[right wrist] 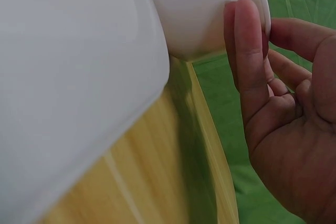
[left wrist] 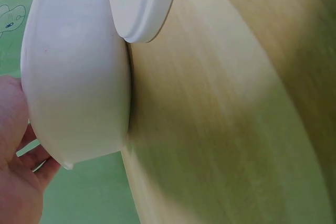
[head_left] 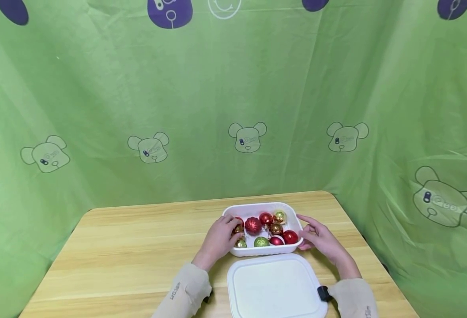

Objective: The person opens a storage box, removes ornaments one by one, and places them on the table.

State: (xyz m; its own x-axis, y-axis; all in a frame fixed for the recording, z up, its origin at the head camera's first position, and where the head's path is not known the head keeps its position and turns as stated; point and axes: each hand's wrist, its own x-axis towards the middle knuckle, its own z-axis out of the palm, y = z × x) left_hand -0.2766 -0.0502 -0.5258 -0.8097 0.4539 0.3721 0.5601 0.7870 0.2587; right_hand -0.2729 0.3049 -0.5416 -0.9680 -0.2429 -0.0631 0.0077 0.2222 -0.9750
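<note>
A white oblong container point(head_left: 253, 251) holds several shiny Christmas baubles, among them a ridged red bauble point(head_left: 253, 225), a green glitter bauble point(head_left: 261, 242) and a gold one point(head_left: 280, 217). My left hand point(head_left: 219, 237) grips its left end, fingertips reaching over the rim beside the baubles; they partly hide a red and a gold one. In the left wrist view that hand is only partly in frame, against the container's wall point(left wrist: 79, 77). At the opposite end my right hand point(head_left: 322, 238) holds the rim, thumb and fingers spread around the corner.
Just in front of the container lies a white lid point(head_left: 275, 285), flat on the wooden table point(head_left: 138, 251). A green curtain point(head_left: 201, 97) with bear prints surrounds the table at the back and sides. Black straps point(head_left: 324, 293) sit at the wrists.
</note>
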